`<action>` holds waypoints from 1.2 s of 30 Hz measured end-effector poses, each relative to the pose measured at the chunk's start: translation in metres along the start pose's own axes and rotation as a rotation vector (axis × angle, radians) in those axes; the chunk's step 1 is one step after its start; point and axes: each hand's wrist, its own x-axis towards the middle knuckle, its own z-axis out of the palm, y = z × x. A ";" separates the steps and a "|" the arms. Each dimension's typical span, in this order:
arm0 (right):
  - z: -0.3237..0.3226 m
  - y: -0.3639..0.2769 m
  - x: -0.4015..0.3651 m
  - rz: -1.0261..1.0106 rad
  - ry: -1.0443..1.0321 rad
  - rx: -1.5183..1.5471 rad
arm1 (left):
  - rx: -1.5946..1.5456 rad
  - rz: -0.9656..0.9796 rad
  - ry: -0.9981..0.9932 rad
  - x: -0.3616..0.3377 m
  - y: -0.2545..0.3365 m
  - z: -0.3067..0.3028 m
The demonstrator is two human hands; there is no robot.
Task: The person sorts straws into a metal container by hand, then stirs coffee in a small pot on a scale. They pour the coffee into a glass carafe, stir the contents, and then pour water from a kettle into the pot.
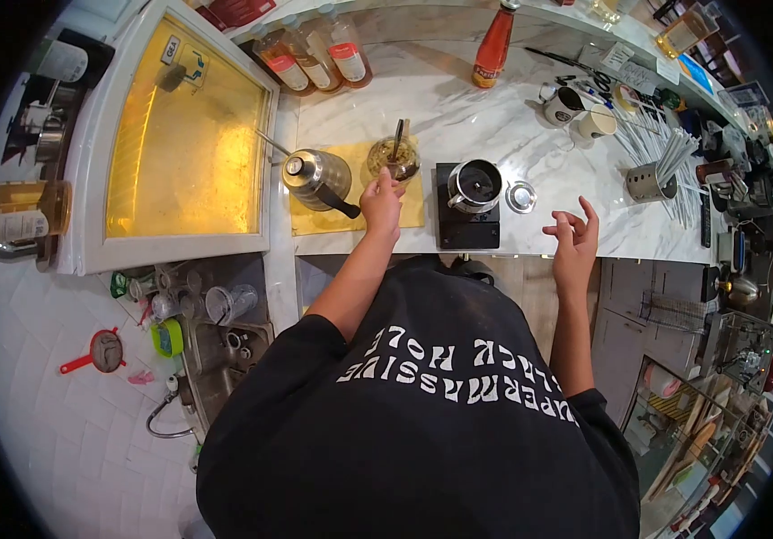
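My left hand (382, 202) reaches onto a yellow mat (404, 214) and grips the near side of a small glass cup (394, 158). The cup holds a brownish mix and a dark tool stands in it. A steel gooseneck kettle (316, 176) stands just left of that hand. My right hand (573, 238) hovers over the counter's front edge with its fingers spread and nothing in it. Between the hands, a metal vessel (475, 184) sits on a black scale (467, 225), with a round lid (521, 196) beside it.
On the marble counter (458, 99) stand a red bottle (494, 47), syrup bottles (315, 61), two mugs (563, 106) and a metal canister of straws (647, 183). A yellow-lit glass case (184, 135) is at the left and a sink (225, 346) below it.
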 end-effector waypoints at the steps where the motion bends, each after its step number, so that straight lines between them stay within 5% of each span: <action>1: -0.001 0.004 0.000 0.019 0.001 0.004 | 0.033 -0.013 -0.003 0.004 -0.004 -0.003; 17: -0.026 0.054 0.031 0.141 -0.111 0.052 | 0.139 0.072 0.175 -0.035 -0.041 -0.013; 31: -0.076 0.015 0.253 0.286 0.075 0.286 | 0.167 0.114 0.341 -0.118 -0.075 0.010; 36: -0.076 0.044 0.300 0.024 -0.043 0.118 | 0.179 0.121 0.416 -0.143 -0.089 0.029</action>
